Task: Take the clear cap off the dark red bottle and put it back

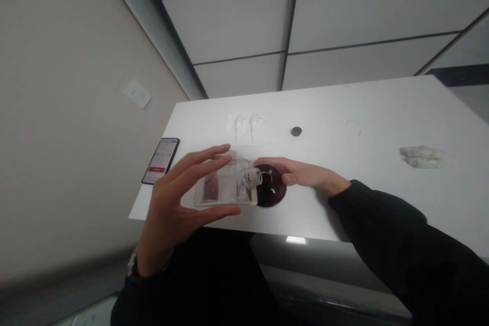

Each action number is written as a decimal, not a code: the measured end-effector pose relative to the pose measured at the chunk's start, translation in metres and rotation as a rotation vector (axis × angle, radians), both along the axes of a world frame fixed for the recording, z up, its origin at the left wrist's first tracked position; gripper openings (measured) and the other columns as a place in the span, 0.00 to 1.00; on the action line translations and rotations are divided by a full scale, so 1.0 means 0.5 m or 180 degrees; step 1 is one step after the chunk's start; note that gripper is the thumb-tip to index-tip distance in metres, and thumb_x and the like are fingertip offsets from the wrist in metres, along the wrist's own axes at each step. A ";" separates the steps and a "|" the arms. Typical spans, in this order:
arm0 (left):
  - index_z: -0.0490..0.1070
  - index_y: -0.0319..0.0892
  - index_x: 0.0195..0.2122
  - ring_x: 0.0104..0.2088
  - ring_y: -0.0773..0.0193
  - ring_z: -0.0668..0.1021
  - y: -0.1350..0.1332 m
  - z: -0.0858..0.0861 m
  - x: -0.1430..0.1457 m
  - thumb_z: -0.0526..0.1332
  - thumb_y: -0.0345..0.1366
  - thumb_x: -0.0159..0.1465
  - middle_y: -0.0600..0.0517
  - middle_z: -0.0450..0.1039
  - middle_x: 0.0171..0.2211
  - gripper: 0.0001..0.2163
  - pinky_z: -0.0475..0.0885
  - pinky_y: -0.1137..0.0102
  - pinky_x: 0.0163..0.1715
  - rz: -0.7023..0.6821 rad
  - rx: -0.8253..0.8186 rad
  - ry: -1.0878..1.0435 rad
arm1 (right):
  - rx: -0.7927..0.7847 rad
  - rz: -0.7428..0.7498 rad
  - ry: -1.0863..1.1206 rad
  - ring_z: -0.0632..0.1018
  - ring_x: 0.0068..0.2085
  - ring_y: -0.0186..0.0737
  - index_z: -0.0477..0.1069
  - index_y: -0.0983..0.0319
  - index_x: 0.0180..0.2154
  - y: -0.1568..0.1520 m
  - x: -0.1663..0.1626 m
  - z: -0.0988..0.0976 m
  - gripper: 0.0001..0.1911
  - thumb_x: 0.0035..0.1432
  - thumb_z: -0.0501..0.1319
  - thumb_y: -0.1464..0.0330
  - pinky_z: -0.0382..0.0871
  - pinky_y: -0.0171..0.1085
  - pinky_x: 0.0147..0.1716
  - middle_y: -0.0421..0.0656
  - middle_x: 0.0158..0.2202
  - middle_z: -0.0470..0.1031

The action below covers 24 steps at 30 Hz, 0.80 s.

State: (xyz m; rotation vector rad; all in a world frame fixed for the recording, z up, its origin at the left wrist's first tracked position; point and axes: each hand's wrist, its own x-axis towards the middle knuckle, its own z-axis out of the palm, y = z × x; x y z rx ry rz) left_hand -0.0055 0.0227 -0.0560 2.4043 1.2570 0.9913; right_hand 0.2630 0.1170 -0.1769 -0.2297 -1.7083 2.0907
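Note:
My left hand (181, 196) grips a clear, square-sided bottle (225, 183) between thumb and fingers. The bottle lies tipped on its side, its threaded, uncapped neck facing right. A dark reddish patch shows through its wall. My right hand (294, 170) holds the rim of a round, glossy dark-red piece (272, 193), shaped like a dish or bowl, with a ring at its middle. The bottle's mouth is at that ring; whether they touch I cannot tell. Behind them on the white table (336, 112) sits a small dark grey disc, perhaps a cap (296, 131).
A phone (161, 160) with a lit screen lies at the table's left edge. Two whitish items (244, 125) lie side by side toward the back. Crumpled white cloth or gloves (422, 157) rest at the right. A wall with a socket (137, 94) stands at the left.

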 end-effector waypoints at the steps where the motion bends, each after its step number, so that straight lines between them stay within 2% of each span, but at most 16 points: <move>1: 0.75 0.54 0.63 0.62 0.50 0.81 0.000 0.003 0.001 0.77 0.46 0.61 0.47 0.78 0.64 0.29 0.78 0.50 0.65 0.0003 0.0045 0.0064 | -0.0009 0.0007 -0.0001 0.76 0.60 0.49 0.69 0.64 0.65 0.000 0.000 0.001 0.45 0.60 0.68 0.39 0.65 0.53 0.65 0.54 0.63 0.74; 10: 0.76 0.55 0.63 0.60 0.51 0.83 0.002 0.021 0.010 0.77 0.44 0.61 0.48 0.78 0.64 0.28 0.80 0.54 0.62 -0.0130 0.0226 0.0220 | -0.0079 0.0103 0.0048 0.75 0.60 0.49 0.68 0.64 0.66 0.001 0.000 -0.004 0.46 0.60 0.69 0.40 0.66 0.52 0.64 0.55 0.63 0.74; 15: 0.77 0.55 0.61 0.59 0.50 0.83 0.001 0.028 0.010 0.76 0.45 0.62 0.48 0.78 0.64 0.26 0.82 0.52 0.61 -0.0095 0.0261 0.0288 | -0.0025 0.0061 -0.0026 0.73 0.63 0.51 0.68 0.63 0.66 -0.001 0.001 0.004 0.45 0.60 0.68 0.40 0.63 0.54 0.67 0.54 0.65 0.72; 24: 0.78 0.59 0.61 0.58 0.51 0.83 -0.007 0.045 0.013 0.75 0.45 0.63 0.51 0.77 0.65 0.24 0.81 0.53 0.61 -0.0012 0.0226 0.0463 | 0.0022 0.0103 0.0045 0.75 0.62 0.51 0.68 0.63 0.66 0.001 -0.003 0.005 0.44 0.61 0.68 0.40 0.65 0.54 0.65 0.54 0.63 0.73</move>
